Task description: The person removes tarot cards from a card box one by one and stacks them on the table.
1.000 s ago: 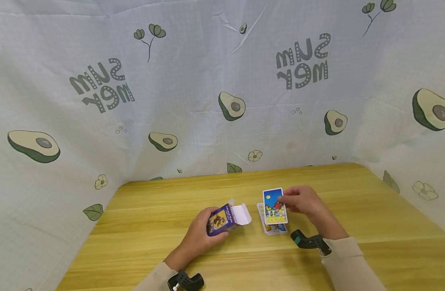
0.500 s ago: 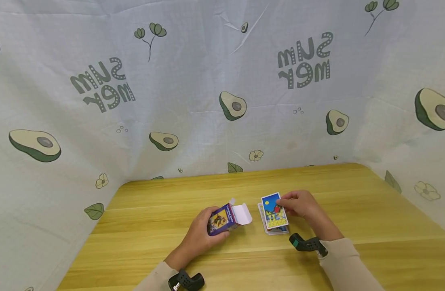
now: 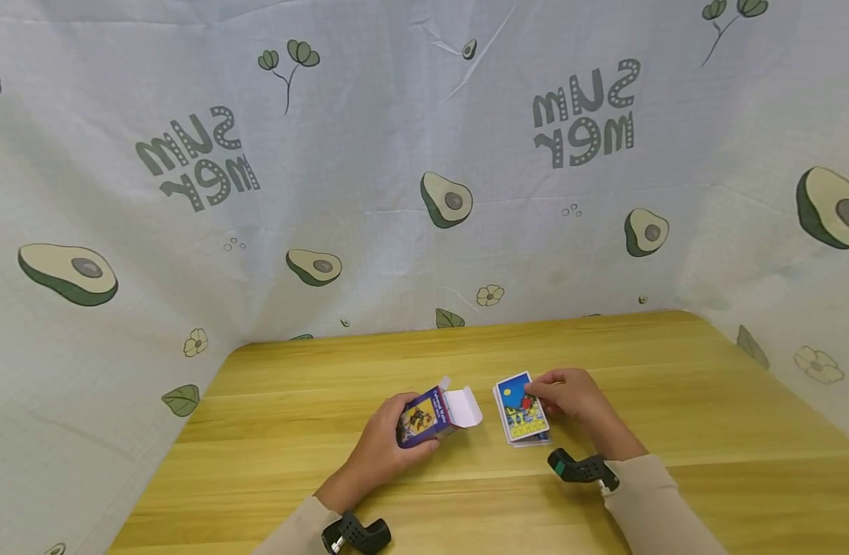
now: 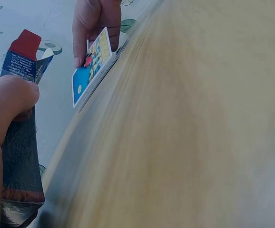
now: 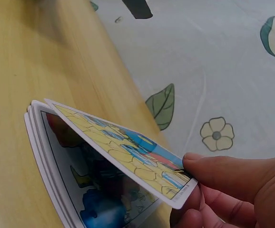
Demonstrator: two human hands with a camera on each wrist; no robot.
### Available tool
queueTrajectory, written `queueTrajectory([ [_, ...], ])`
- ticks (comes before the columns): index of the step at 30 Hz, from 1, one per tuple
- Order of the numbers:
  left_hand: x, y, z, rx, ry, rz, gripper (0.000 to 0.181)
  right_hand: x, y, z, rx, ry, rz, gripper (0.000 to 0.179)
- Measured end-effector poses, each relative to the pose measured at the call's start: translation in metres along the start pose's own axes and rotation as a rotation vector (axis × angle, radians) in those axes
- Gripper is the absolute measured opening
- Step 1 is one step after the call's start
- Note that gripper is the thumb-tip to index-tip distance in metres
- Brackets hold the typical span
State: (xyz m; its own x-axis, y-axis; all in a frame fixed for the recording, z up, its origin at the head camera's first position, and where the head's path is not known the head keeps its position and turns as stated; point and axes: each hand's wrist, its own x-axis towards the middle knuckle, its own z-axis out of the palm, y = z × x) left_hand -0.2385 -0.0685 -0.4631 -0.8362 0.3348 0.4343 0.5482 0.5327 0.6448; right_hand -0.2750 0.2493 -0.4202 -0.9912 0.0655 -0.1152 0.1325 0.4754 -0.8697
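Observation:
My left hand [image 3: 385, 439] grips a purple card box [image 3: 419, 418], its white end flap standing open toward the right. In the left wrist view the thumb presses on the box [image 4: 21, 152] and a red-lined flap sticks up. To the right, my right hand [image 3: 570, 397] pinches the edge of a picture card [image 3: 523, 408] with blue sky and a yellow lower part. That card is tilted just over a small stack of cards [image 3: 533, 442] on the table. From the right wrist view, one side of the card is raised above the stack [image 5: 56, 166].
Both hands work over a wooden table [image 3: 313, 385]. A white cloth [image 3: 368, 154] with avocado prints hangs behind it and at the sides. Each wrist wears a black camera band, such as the right band [image 3: 582, 469].
My right hand has lowered the picture card toward me, down onto the stack, so it now covers most of it. The left hand and box stay nearly still.

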Motion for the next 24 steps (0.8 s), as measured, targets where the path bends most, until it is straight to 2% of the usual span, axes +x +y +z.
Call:
queueTrajectory([
  [8,0.0004,0.0006,-0.0008,-0.007,-0.013,-0.013,0.071,0.0008,0.0004,0.0026,-0.022,-0.001,0.016,0.033],
  [24,0.0003,-0.0002,-0.0001,-0.006,-0.016,-0.013,0.071,0.0003,0.0053,0.0074,-0.126,0.054,-0.025,0.024],
])
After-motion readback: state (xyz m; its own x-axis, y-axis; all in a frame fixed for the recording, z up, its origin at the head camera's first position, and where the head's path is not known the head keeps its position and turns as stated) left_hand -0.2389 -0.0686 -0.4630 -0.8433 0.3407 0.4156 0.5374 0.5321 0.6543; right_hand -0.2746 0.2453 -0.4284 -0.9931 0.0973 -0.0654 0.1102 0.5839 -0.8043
